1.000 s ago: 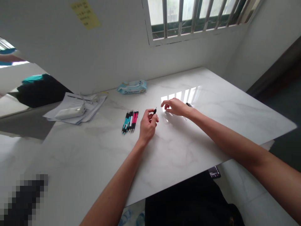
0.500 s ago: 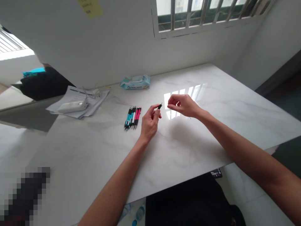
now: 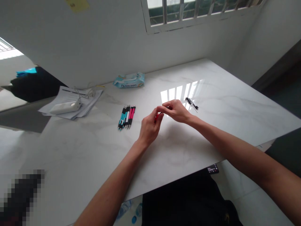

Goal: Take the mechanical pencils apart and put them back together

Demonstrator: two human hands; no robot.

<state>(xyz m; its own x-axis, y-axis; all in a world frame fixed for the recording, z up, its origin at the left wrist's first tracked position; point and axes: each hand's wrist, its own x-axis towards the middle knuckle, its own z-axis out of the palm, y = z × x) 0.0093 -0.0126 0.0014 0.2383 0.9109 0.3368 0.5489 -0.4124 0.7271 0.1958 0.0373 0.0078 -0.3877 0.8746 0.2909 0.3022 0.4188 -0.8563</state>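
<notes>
My left hand (image 3: 149,126) is closed around a pen (image 3: 156,117), whose red barrel shows in a small patch between thumb and fingers. Meeting it from the right, my right hand (image 3: 176,110) has its fingers pinched at the dark end of the same pen, and the fingers hide most of it. To the right of my hands lie loose black and white pen parts (image 3: 192,103), a thin piece among them. On the left, several click pens (image 3: 127,117) in teal, white and red with black grips lie side by side.
A pack of wipes (image 3: 129,80) lies by the wall on the marble-patterned table (image 3: 94,157). Papers (image 3: 91,105) bearing a white device (image 3: 65,107) and a cable are at the left. A phone (image 3: 213,169) shows below the table's front edge.
My right hand has moved in to the pen at my left hand, and its fingers have closed there. The loose pen parts, hidden before, now show. The view has shifted slightly right.
</notes>
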